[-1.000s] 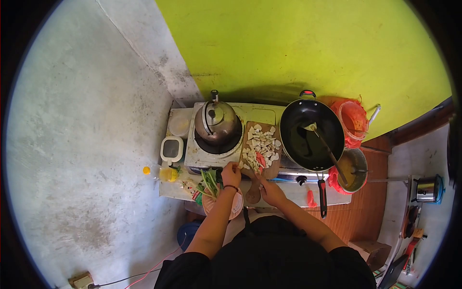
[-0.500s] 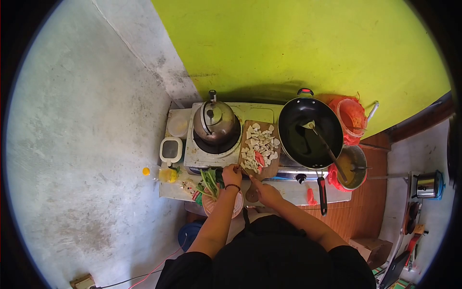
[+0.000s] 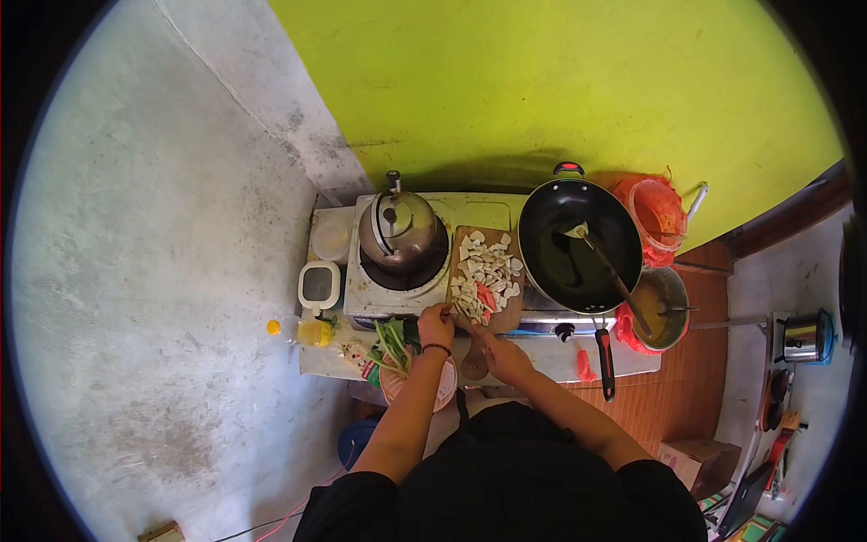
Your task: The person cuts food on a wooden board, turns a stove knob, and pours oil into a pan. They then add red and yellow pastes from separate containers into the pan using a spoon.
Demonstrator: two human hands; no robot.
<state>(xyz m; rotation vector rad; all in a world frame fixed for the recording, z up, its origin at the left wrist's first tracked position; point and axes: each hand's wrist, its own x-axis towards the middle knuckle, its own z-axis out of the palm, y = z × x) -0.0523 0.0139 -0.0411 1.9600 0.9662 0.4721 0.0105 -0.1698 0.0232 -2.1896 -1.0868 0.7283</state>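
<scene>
A wooden cutting board [image 3: 510, 318] with a rounded handle lies on the stove, covered with chopped pale pieces [image 3: 488, 262] and a few red slices [image 3: 486, 296]. My left hand [image 3: 435, 329], with a dark bracelet at the wrist, is closed at the board's near left corner. Beside the board's handle, my right hand [image 3: 504, 357] has its fingers bent together, their tips close to the left hand. Something thin and dark shows between the two hands, too small to name. Leafy green stalks [image 3: 392, 346] lie over a round pinkish container [image 3: 444, 384] by my left wrist.
A metal kettle [image 3: 406, 237] sits on the left burner. The black wok [image 3: 551, 226], holding a spatula [image 3: 610, 271], reaches over the right side. Farther right are a red-wrapped bucket [image 3: 657, 212] and a metal pot [image 3: 670, 291]. An oil bottle [image 3: 312, 332] lies at left.
My right hand has shifted slightly up and left, its stretched finger now bent in toward the left hand. My left hand has barely moved. The view has tilted a little.
</scene>
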